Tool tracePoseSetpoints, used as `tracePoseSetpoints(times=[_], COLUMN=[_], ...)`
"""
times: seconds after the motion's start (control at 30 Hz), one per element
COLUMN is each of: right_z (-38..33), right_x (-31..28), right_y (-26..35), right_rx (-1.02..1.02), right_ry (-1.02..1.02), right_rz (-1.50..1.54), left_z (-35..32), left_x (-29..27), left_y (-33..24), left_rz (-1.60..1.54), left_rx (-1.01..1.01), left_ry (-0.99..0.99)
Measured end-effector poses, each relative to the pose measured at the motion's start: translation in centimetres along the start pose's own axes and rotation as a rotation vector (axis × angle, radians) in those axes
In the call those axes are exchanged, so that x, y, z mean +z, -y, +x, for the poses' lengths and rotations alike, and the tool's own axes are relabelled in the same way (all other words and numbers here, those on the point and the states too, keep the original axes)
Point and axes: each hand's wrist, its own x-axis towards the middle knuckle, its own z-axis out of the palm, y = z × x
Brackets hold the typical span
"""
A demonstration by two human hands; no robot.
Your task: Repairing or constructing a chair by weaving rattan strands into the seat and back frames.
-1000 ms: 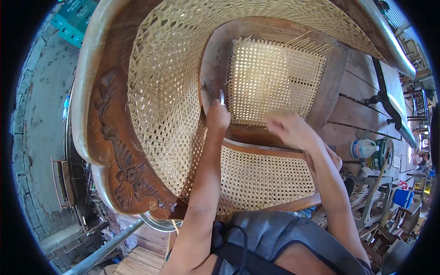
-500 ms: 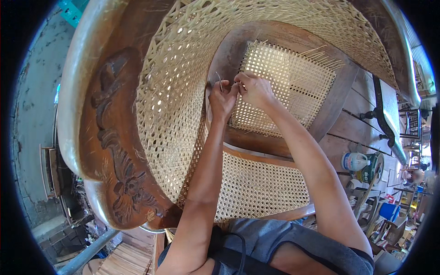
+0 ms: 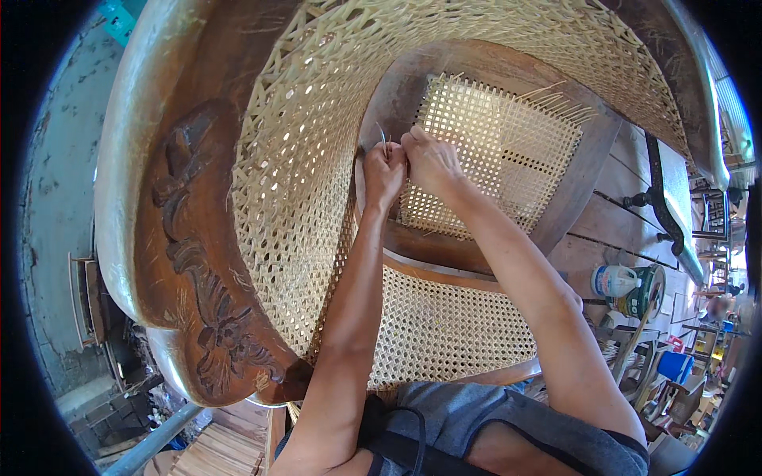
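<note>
My left hand (image 3: pixel 385 178) is closed at the left edge of a woven cane panel (image 3: pixel 476 119). A thin pointed tool (image 3: pixel 382 133) sticks up from between its fingers; whether it is an awl or a blade I cannot tell. Right beside it, my right hand (image 3: pixel 432 161) is closed in a pinch at the same edge, and its fingertips hide what they hold. The panel fills a dark wooden seat frame (image 3: pixel 397 87). Loose cane strands (image 3: pixel 567 103) fan out at its far right corner, and a row of dark gaps (image 3: pixel 530 163) crosses its right half.
A curved cane backrest (image 3: pixel 294 174) with a carved wooden rim (image 3: pixel 202 262) rises at the left and far side. Another cane panel (image 3: pixel 452 321) lies below my forearms. A whitish jug (image 3: pixel 615 280), a green bucket (image 3: pixel 649 289) and a blue container (image 3: pixel 675 366) stand at the right.
My right hand has drawn slightly left and down, closer against my left hand. My left hand stays at the panel's edge with the tool.
</note>
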Motion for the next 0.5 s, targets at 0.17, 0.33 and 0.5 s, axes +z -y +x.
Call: tracePoseSetpoints(times=[0.17, 0.33, 0.5], right_z=[-2.2, -2.3, -0.4], right_x=[-1.7, -2.3, -0.6], right_y=[1.6, -2.5, -2.3], right_rx=[0.06, 0.035, -0.215], right_ry=[0.335, -0.054, -0.01], right_rz=[0.366, 0.362, 0.068], left_z=[0.0, -0.9, -0.8], left_x=[-1.2, -0.6, -0.6], left_y=[1.2, -0.2, 4.1], left_rz=[0.03, 0.22, 0.056], left_rx=[0.08, 0.032, 0.029], left_ry=[-0.214, -0.206, -0.051])
